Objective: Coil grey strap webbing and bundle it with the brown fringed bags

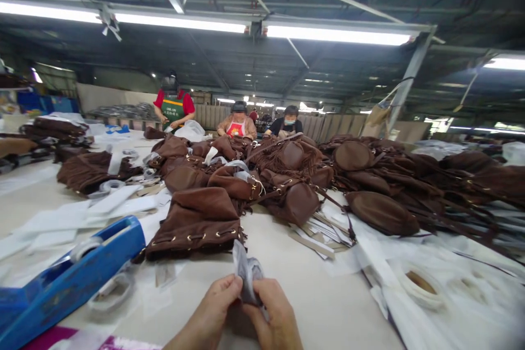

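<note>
Between my two hands is a crumpled piece of thin grey wrapping (247, 276), paper or plastic, I cannot tell which. My left hand (221, 301) pinches its left side between thumb and fingers. On the right side my right hand (273, 309) grips it, thumb toward me. Just beyond lies a brown drawstring bag (197, 224) on its side, with gold eyelets along its opening edge. It does not touch my hands.
Brown bags (295, 175) are heaped across the table (328, 306). A blue tape dispenser (94, 262) stands at left, tape rolls (420, 284) on white sheeting at right. White foam sheets (110, 202) and card strips (315, 240) lie about. Several people work behind the heap.
</note>
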Demonstrator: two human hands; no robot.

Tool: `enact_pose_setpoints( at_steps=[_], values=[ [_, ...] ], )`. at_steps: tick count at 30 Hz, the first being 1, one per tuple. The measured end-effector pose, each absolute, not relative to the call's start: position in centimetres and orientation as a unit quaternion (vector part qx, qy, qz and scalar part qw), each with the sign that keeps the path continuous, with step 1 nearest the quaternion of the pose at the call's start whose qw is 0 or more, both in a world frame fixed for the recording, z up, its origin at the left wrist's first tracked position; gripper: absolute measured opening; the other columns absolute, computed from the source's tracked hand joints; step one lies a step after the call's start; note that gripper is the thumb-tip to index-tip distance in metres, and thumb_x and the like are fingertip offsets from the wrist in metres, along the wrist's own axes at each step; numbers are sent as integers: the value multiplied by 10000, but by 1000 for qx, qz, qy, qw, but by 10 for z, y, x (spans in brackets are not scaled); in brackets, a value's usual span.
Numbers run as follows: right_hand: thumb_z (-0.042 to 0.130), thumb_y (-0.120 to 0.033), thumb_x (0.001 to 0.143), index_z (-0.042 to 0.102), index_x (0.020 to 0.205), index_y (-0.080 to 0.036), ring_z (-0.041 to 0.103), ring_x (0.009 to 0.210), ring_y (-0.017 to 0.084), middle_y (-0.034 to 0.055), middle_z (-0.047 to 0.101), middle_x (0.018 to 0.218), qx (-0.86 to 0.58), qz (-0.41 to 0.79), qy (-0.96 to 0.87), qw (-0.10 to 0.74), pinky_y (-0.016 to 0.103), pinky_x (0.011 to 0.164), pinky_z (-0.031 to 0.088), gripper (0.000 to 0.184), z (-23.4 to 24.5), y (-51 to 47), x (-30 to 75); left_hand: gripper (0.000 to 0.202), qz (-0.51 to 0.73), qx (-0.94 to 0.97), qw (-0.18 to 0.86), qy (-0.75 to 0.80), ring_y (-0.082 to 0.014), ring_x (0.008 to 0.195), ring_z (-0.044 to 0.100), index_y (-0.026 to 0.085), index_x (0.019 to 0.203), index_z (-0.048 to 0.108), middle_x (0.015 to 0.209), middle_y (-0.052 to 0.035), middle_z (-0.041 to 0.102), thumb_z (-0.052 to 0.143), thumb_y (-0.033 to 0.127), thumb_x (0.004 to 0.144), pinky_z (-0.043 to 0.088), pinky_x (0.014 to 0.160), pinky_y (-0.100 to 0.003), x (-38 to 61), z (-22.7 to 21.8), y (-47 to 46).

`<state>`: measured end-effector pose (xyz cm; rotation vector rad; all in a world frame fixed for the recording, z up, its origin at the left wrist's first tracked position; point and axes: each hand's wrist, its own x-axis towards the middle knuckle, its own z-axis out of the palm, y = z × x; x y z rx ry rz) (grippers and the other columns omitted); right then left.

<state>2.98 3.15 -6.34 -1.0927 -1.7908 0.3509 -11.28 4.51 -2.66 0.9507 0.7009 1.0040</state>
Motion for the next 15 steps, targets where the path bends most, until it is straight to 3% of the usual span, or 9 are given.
enact_pose_setpoints(
  at_steps=[4, 7, 11, 13, 15],
  values=[
    [594, -46, 718, 547, 818, -233, 547, 808, 188, -1, 609, 837, -408, 124, -783, 454, 262, 724, 444, 217, -56, 40, 34, 436, 423, 391, 763, 293, -232, 814, 581, 109, 818, 713, 804, -93, 670, 776, 513, 667, 413, 771, -305, -120, -10, 54],
    [601, -80, 699, 545, 761, -228, 556, 844, 195, 10, 604, 869, -406, 102, -774, 475, 278, 751, 455, 170, -53, 47, 31, 401, 389, 363, 796, 288, -220, 804, 587, 124, 879, 728, 825, -82, 678, 823, 433, 641, 432, 741, -293, -126, -6, 59],
    [629, -162, 694, 576, 748, -239, 586, 976, 221, 14, 646, 945, -414, 82, -781, 461, 353, 925, 434, 108, -55, 63, 30, 457, 377, 334, 803, 317, -250, 911, 610, 158, 994, 724, 943, -87, 697, 835, 427, 642, 457, 797, -315, -129, -18, 69],
    [655, -165, 670, 572, 761, -243, 565, 1107, 263, 2, 671, 917, -440, 89, -793, 411, 463, 1069, 304, 146, -53, 66, 32, 482, 394, 329, 797, 318, -264, 934, 618, 159, 1003, 726, 974, -93, 702, 841, 440, 628, 462, 814, -328, -127, -24, 73],
    [659, -144, 664, 566, 777, -240, 432, 1291, 328, 1, 680, 929, -486, 112, -794, 348, 599, 1108, 114, 175, -46, 62, 32, 466, 411, 336, 791, 305, -273, 966, 618, 151, 1004, 728, 1005, -100, 701, 835, 425, 643, 450, 867, -340, -126, -25, 72]
  ],
)
